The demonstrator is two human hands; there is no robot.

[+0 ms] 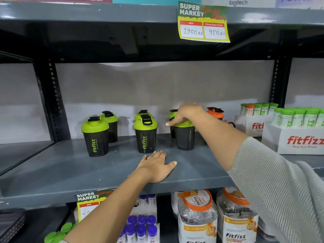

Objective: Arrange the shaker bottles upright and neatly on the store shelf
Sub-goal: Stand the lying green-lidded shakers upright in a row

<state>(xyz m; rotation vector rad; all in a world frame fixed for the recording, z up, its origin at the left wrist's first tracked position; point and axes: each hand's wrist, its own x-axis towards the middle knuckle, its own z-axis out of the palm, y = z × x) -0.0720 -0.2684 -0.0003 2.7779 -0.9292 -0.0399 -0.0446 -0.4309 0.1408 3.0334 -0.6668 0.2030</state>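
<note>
Several black shaker bottles with green lids stand upright in pairs on the grey shelf (70, 165). One pair is at the left (95, 137), one in the middle (145, 135). My right hand (184, 114) grips the green lid of the front bottle (185, 139) of a third pair. An orange-lidded shaker (215, 112) stands behind my right forearm, which partly hides it. Flat on the shelf near its front edge lies my left hand (156, 167), fingers spread, holding nothing.
White Fitfizz boxes (301, 139) of green-capped tubes fill the shelf's right end. A yellow price tag (203, 21) hangs from the shelf above. Below are orange-lidded jars (197, 216) and purple-capped tubes (140, 227). A black upright post (52, 102) stands at the left.
</note>
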